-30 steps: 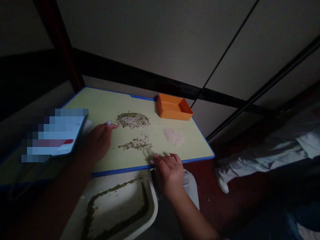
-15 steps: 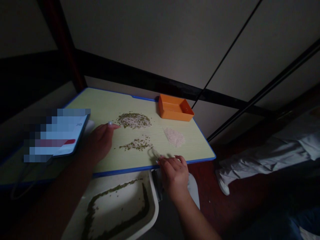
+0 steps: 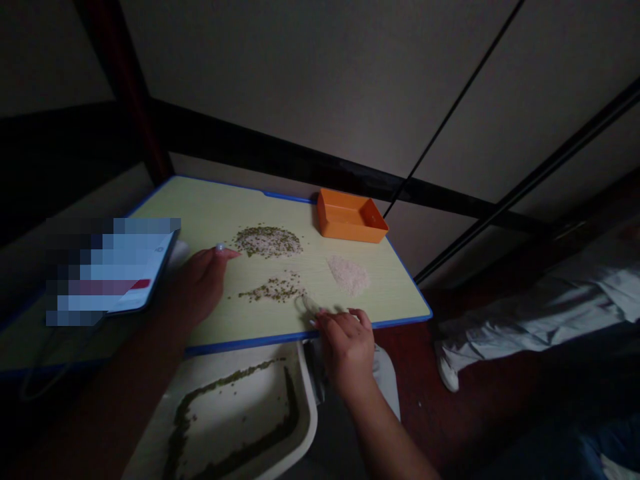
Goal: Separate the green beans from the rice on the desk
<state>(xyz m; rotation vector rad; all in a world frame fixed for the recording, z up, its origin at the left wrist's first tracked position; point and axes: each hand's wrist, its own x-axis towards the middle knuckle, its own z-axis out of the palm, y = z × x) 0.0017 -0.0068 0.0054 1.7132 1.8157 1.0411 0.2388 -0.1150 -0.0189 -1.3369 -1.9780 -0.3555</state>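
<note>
My left hand [image 3: 203,283] rests on the pale board's left side, one finger stretched toward a pile of mixed green beans and white grains [image 3: 270,241]. I see nothing held in it; its other fingers are partly hidden. Closer to me lies a smaller scatter of the same mix [image 3: 277,288]. At the board's front edge, my right hand [image 3: 347,343] is closed on a small see-through tool [image 3: 307,305] with a rounded, spoon-like end. That end touches or nearly touches the scatter's right side. A white grain pile [image 3: 349,275] lies beyond my right hand.
An orange tray [image 3: 353,233] stands at the board's back right. By my left forearm a lit phone [image 3: 145,267] leans, partly blurred out. Below the front edge is a white basin [image 3: 307,413] with green beans along its inside. A person's light trousers [image 3: 540,313] show at right.
My right hand and the see-through tool have shifted very slightly left. My left hand and the piles look the same.
</note>
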